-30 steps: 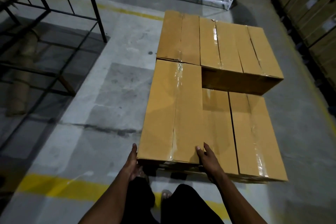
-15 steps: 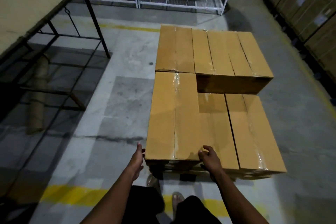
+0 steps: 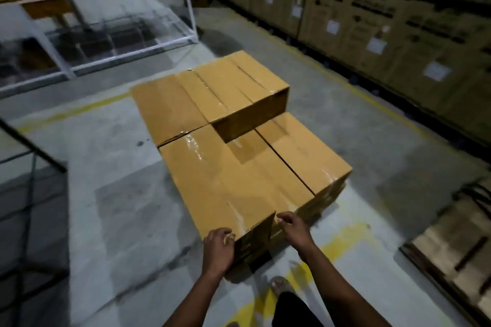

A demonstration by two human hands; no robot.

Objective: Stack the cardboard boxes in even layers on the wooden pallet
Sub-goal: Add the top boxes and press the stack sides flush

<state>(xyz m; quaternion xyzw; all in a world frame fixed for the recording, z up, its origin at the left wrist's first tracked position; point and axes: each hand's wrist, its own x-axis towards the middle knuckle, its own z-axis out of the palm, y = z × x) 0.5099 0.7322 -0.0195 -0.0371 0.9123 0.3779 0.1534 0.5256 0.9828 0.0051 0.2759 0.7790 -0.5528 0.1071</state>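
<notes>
Both hands grasp the near upper box (image 3: 212, 183): left hand (image 3: 218, 249) and right hand (image 3: 294, 228) curl round its corners (all cartons taped closed).

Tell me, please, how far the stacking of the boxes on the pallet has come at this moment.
Done: a lower layer of boxes lies flat, and upper boxes sit along the far side and left. In hand: the left hand and right hand are at the near end of the near upper box, apparently squaring it. Left: the upper layer's near-right part is open, so more boxes must go there.
</notes>
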